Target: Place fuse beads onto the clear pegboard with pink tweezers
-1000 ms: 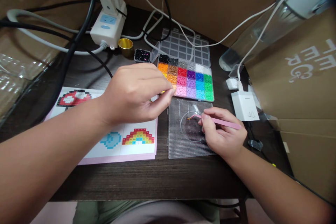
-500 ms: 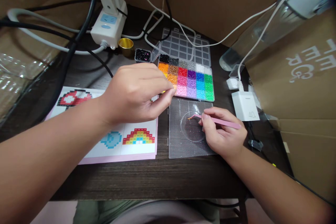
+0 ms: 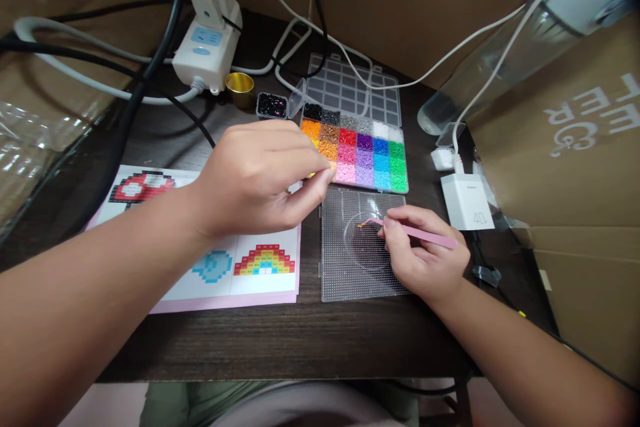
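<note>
Clock: 12 is away from the person, across the tabletop [image 3: 240, 347].
Tweezers: pink tweezers [image 3: 430, 236] in the right hand [image 3: 425, 247], gripped between thumb and fingers, over the far half of the clear pegboard [image 3: 335, 273].
Tweezer axis: long and slim; tip toward 9, a touch past it toward 10; tail toward 3, leaning to 4. Bent tip dips to the board.
At the tip: a small orange bit [image 3: 361, 225]; too small to tell whether gripped or seated on pegs.
Left hand: [image 3: 270, 173] raised, thumb and forefinger meeting by the near left corner of the bead box [image 3: 369, 187]; cannot tell if anything is between them.
Key relation: tweezer tip lies at about 5 from the left fingertips, between 9 and 10 from the right hand. Right is nearer, being the holder. Hands well apart.
Pegboard: roughly square, bead box just beyond at 12, pattern sheet [image 3: 265, 290] at 9.
</note>
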### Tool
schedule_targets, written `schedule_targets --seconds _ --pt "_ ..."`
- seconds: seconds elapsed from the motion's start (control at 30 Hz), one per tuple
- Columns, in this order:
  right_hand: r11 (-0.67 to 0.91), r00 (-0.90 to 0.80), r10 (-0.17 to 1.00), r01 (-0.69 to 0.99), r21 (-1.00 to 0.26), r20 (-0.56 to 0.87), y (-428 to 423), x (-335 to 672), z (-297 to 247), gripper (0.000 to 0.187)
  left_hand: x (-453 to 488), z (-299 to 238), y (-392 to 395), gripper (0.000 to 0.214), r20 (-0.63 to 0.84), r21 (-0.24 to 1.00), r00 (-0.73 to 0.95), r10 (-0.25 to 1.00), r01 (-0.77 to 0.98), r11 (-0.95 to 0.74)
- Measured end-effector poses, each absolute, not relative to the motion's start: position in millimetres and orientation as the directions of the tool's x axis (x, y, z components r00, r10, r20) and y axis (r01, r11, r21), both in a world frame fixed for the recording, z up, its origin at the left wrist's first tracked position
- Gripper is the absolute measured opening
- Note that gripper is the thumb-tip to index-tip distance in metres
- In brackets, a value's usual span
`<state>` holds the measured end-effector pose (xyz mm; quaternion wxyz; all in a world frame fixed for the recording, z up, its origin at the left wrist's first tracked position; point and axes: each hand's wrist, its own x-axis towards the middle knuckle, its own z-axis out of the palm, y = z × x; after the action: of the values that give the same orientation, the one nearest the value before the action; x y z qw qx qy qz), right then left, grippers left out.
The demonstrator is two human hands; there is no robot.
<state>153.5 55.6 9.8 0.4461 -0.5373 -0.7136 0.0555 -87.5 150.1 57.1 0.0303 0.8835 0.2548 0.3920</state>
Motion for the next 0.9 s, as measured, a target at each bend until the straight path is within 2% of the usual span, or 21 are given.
schedule_targets --seconds 0.4,0.6,0.73,0.8,0.9 --pt "0.389 0.018 0.822 0.711 -0.585 0.569 53.6 154.8 7.6 0.014 -88.9 56.5 150.8 0.020 0.695 0.243 0.558 0.454 0.412 -0.878" --pt "0.442 0.049 0.776 0.668 -0.598 0.628 61.6 150.9 23.8 0.017 -93.1 58.2 148.7 0.010 0.728 0.205 0.559 0.396 0.374 -0.904" --pt "0.474 0.109 0.743 0.611 -0.634 0.660 98.0 135.6 42.8 0.010 -95.8 58.8 148.7 0.010 0.748 0.175 0.555 0.363 0.364 -0.915" --pt "0.448 0.159 0.768 0.559 -0.698 0.620 120.2 125.5 50.3 0.007 -96.8 59.7 148.6 0.010 0.755 0.170 0.551 0.355 0.359 -0.918" --pt "0.352 0.197 0.850 0.476 -0.806 0.488 147.0 110.8 53.9 0.008 -97.2 60.8 147.8 0.010 0.756 0.181 0.547 0.360 0.354 -0.918"
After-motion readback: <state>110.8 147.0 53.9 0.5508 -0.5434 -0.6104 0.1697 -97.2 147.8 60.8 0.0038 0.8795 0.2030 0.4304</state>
